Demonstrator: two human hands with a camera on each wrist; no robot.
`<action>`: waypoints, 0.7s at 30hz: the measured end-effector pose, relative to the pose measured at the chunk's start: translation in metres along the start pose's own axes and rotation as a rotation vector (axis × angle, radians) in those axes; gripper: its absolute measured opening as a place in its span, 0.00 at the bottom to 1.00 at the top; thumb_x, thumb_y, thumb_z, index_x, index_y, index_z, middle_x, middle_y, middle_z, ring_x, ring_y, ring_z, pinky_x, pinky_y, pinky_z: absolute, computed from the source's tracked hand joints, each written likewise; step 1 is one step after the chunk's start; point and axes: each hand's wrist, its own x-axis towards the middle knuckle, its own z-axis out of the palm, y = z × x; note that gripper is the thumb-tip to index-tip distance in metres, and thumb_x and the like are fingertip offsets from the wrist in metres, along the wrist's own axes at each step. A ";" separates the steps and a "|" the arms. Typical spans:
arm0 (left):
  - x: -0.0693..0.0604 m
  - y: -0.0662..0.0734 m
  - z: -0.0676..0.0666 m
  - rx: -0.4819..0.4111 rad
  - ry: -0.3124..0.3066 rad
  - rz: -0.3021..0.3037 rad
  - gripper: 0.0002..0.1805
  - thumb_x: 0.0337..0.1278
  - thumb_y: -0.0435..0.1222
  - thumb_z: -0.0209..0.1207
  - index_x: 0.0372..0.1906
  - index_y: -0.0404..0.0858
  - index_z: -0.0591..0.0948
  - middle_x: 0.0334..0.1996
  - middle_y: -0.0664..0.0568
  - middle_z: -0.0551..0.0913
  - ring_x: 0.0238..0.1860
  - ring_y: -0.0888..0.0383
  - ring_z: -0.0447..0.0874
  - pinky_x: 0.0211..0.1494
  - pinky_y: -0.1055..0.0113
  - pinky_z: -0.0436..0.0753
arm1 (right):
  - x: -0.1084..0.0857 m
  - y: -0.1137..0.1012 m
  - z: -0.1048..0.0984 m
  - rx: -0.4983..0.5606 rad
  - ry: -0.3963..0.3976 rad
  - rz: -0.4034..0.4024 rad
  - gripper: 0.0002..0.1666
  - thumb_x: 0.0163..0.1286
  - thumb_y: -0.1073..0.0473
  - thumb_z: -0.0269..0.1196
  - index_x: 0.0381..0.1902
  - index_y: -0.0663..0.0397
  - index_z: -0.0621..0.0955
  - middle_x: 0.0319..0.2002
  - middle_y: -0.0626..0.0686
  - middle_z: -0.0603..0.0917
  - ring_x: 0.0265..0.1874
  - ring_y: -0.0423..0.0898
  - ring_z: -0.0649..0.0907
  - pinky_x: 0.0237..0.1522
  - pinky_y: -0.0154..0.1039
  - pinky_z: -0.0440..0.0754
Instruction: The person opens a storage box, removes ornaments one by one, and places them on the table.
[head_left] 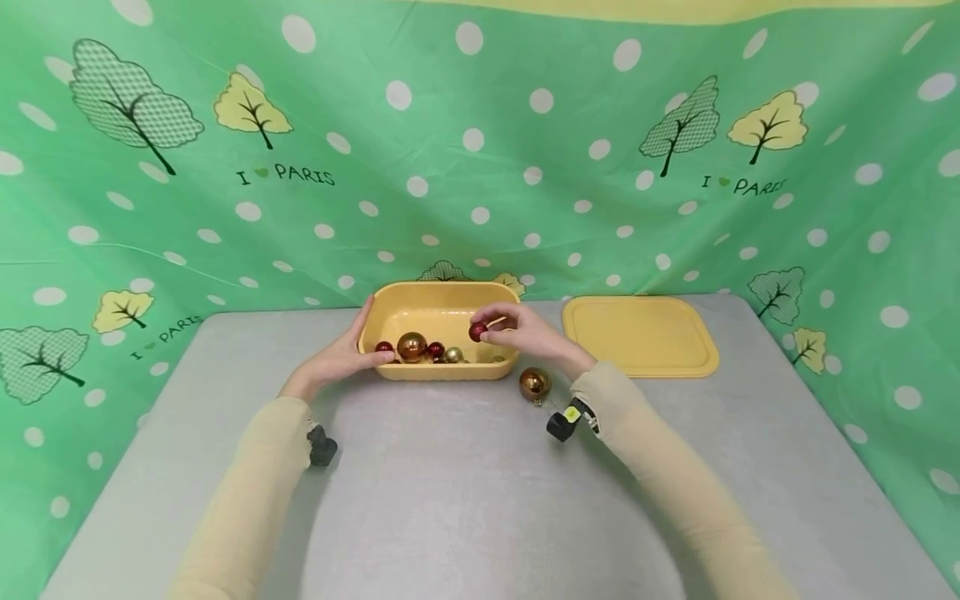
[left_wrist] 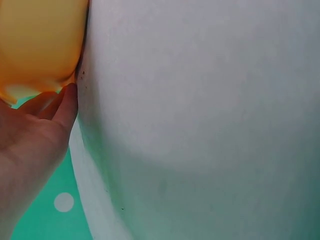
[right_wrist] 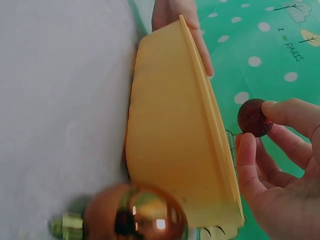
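The left hand (head_left: pixel 333 362) grips the left end of a yellow rectangular plastic box (head_left: pixel 446 374), the right hand (head_left: pixel 529 332) pinches a glittery dark-red ball (right_wrist: pixel 251 119) over the box's right half, and a shiny gold-brown ball (head_left: pixel 535 384) sits beside its near-right corner.

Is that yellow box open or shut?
Open: the lid lies beside the box on the table, and balls show inside.

Here's my grey table (head_left: pixel 480 483): oblong yellow plastic tub (head_left: pixel 442 374); right of it, flat yellow lid (head_left: pixel 641 336), glossy gold ball (head_left: pixel 534 382).
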 end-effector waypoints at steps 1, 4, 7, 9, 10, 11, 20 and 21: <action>0.000 0.001 0.000 -0.001 -0.001 -0.001 0.62 0.57 0.42 0.66 0.76 0.52 0.27 0.74 0.37 0.26 0.72 0.34 0.30 0.70 0.40 0.39 | -0.003 0.000 -0.003 -0.017 0.007 0.001 0.19 0.65 0.70 0.61 0.55 0.67 0.78 0.50 0.62 0.80 0.45 0.53 0.81 0.49 0.42 0.80; 0.000 0.001 -0.001 0.008 -0.005 -0.004 0.62 0.57 0.42 0.65 0.75 0.52 0.27 0.74 0.37 0.26 0.72 0.34 0.30 0.70 0.40 0.38 | -0.011 0.000 -0.010 -0.071 0.022 0.002 0.18 0.65 0.70 0.61 0.54 0.66 0.78 0.50 0.61 0.80 0.45 0.53 0.81 0.47 0.40 0.80; 0.000 0.000 -0.002 0.012 -0.005 -0.011 0.62 0.57 0.42 0.65 0.75 0.53 0.26 0.74 0.38 0.26 0.73 0.34 0.30 0.70 0.40 0.39 | -0.019 0.002 -0.015 -0.100 0.019 -0.007 0.18 0.65 0.69 0.61 0.54 0.66 0.78 0.49 0.61 0.80 0.45 0.54 0.80 0.47 0.39 0.80; -0.001 -0.001 -0.003 0.016 -0.002 -0.020 0.62 0.57 0.42 0.65 0.75 0.53 0.27 0.74 0.38 0.26 0.73 0.34 0.31 0.71 0.41 0.39 | -0.023 0.004 -0.016 -0.101 0.011 -0.013 0.18 0.65 0.70 0.61 0.53 0.66 0.78 0.49 0.61 0.80 0.45 0.55 0.80 0.47 0.39 0.80; -0.002 -0.001 -0.003 0.015 -0.002 -0.019 0.62 0.57 0.43 0.66 0.75 0.53 0.26 0.74 0.38 0.26 0.73 0.34 0.31 0.71 0.40 0.39 | -0.025 0.005 -0.017 -0.099 0.009 -0.016 0.18 0.66 0.70 0.61 0.53 0.67 0.78 0.48 0.61 0.80 0.45 0.56 0.80 0.46 0.39 0.80; -0.003 -0.001 -0.003 0.017 -0.003 -0.018 0.62 0.57 0.42 0.66 0.75 0.53 0.26 0.74 0.37 0.26 0.73 0.34 0.31 0.71 0.40 0.39 | -0.027 0.006 -0.017 -0.097 0.010 -0.018 0.18 0.66 0.70 0.61 0.53 0.67 0.78 0.48 0.61 0.80 0.46 0.56 0.80 0.46 0.39 0.80; -0.006 0.013 -0.002 0.017 -0.011 -0.041 0.61 0.58 0.40 0.64 0.75 0.50 0.27 0.74 0.37 0.26 0.72 0.33 0.29 0.69 0.37 0.37 | -0.055 0.012 -0.019 -0.077 0.048 -0.032 0.19 0.66 0.69 0.61 0.54 0.69 0.77 0.48 0.63 0.81 0.47 0.56 0.80 0.48 0.40 0.80; -0.004 0.008 -0.002 0.028 -0.008 -0.038 0.60 0.58 0.40 0.64 0.75 0.51 0.26 0.74 0.38 0.26 0.72 0.34 0.29 0.69 0.37 0.37 | -0.058 0.012 -0.019 -0.074 0.053 -0.034 0.19 0.66 0.70 0.61 0.54 0.69 0.77 0.48 0.63 0.81 0.47 0.56 0.80 0.47 0.39 0.80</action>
